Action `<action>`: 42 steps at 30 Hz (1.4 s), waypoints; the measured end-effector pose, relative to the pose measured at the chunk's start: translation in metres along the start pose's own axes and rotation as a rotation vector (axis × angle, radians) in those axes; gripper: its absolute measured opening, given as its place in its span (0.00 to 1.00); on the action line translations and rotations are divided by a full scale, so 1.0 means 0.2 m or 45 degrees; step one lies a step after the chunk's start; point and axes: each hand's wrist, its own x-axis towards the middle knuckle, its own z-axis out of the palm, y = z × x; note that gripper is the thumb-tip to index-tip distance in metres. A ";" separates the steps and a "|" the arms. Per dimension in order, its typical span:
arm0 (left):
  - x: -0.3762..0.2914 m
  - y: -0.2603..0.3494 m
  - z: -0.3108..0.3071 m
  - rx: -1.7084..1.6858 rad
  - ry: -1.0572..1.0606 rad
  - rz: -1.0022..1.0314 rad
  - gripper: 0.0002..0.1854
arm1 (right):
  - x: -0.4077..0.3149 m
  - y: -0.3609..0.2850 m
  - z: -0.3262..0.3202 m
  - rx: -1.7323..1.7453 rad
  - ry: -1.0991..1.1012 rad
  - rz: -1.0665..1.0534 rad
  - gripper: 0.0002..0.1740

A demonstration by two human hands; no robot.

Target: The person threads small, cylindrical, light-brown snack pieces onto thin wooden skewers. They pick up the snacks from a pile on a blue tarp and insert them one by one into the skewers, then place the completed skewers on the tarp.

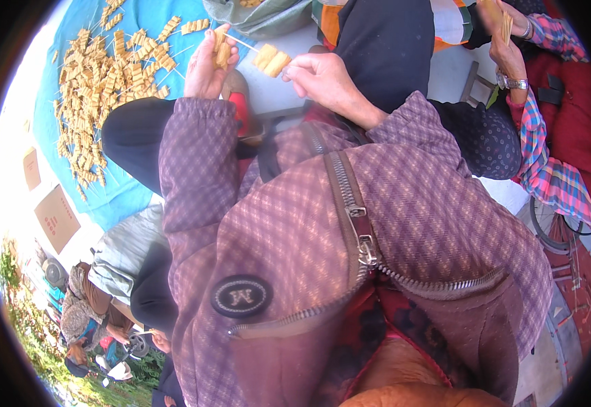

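Observation:
Between my two hands is a thin white skewer (242,42) with golden-brown folded food pieces (271,60), probably tofu skin, at its right end. My right hand (326,81) pinches the outermost piece between thumb and fingers. My left hand (211,63), palm up, holds more loose pieces (221,51) in its curled fingers, at the skewer's other end. Left of my left hand, a large heap of filled skewers (117,86) lies on a blue cloth (132,208). One filled skewer (194,26) lies near my left fingertips.
A greenish sack (260,18) stands open beyond my hands. At the right, a co-worker's hands (508,56) hold a bundle of thin sticks (505,28). Cardboard boxes (56,219) stand left of the cloth. Other people sit at the lower left. My knees flank the work.

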 end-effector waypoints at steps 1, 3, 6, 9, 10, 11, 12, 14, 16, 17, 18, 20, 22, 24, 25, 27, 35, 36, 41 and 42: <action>-0.01 0.01 0.01 0.015 0.022 -0.006 0.20 | 0.00 0.00 0.00 -0.033 0.003 0.001 0.11; -0.01 0.01 0.02 0.049 0.068 0.002 0.20 | -0.01 -0.01 0.00 -0.099 0.005 0.004 0.11; -0.01 0.01 0.02 0.129 0.105 0.040 0.20 | -0.02 -0.02 0.00 -0.131 -0.030 -0.015 0.11; -0.02 0.01 0.03 0.256 0.072 0.064 0.20 | -0.02 -0.01 0.00 -0.176 -0.021 -0.032 0.11; -0.02 0.01 0.03 0.298 0.063 0.062 0.21 | -0.02 -0.01 0.00 -0.180 -0.017 -0.025 0.11; -0.02 0.02 0.04 0.340 0.054 0.060 0.22 | -0.02 -0.01 0.00 -0.184 -0.014 -0.017 0.11; -0.03 0.02 0.04 0.345 0.058 0.058 0.22 | -0.02 -0.02 0.00 -0.188 -0.010 -0.011 0.10; -0.03 0.02 0.06 0.354 0.067 0.054 0.22 | -0.02 -0.01 0.00 -0.169 -0.010 -0.017 0.10; -0.04 0.02 0.07 0.346 0.076 0.054 0.21 | -0.02 0.00 0.00 -0.163 -0.009 -0.014 0.10; -0.04 0.02 0.07 0.342 0.080 0.054 0.21 | -0.02 0.00 0.00 -0.167 -0.006 -0.007 0.11; -0.04 0.02 0.07 0.365 0.082 0.061 0.21 | -0.02 -0.01 0.00 -0.173 -0.002 -0.001 0.11; -0.03 0.01 0.06 0.412 0.085 0.077 0.21 | -0.02 0.00 0.00 -0.165 0.001 -0.013 0.11; -0.03 -0.01 0.08 0.467 0.103 0.094 0.21 | -0.02 0.00 0.00 -0.172 0.007 -0.026 0.11; -0.03 -0.01 0.09 0.478 0.087 0.098 0.21 | -0.02 0.00 0.00 -0.193 0.010 -0.040 0.11; -0.03 -0.02 0.09 0.461 0.062 0.093 0.21 | -0.02 0.01 0.00 -0.185 0.013 -0.032 0.11; -0.04 -0.01 0.10 0.391 0.029 0.084 0.21 | -0.02 0.01 0.00 -0.170 0.019 -0.020 0.11; -0.06 0.01 0.09 0.198 0.183 0.076 0.14 | -0.02 -0.01 0.00 -0.057 0.053 -0.006 0.11; -0.06 0.01 0.09 0.209 0.193 0.092 0.14 | -0.02 -0.01 0.00 -0.057 0.053 -0.009 0.11; -0.05 0.02 0.06 0.283 0.190 0.131 0.14 | -0.02 -0.01 0.00 -0.074 0.049 -0.004 0.11; -0.05 0.02 0.06 0.289 0.180 0.125 0.14 | -0.02 -0.01 0.00 -0.087 0.053 -0.008 0.11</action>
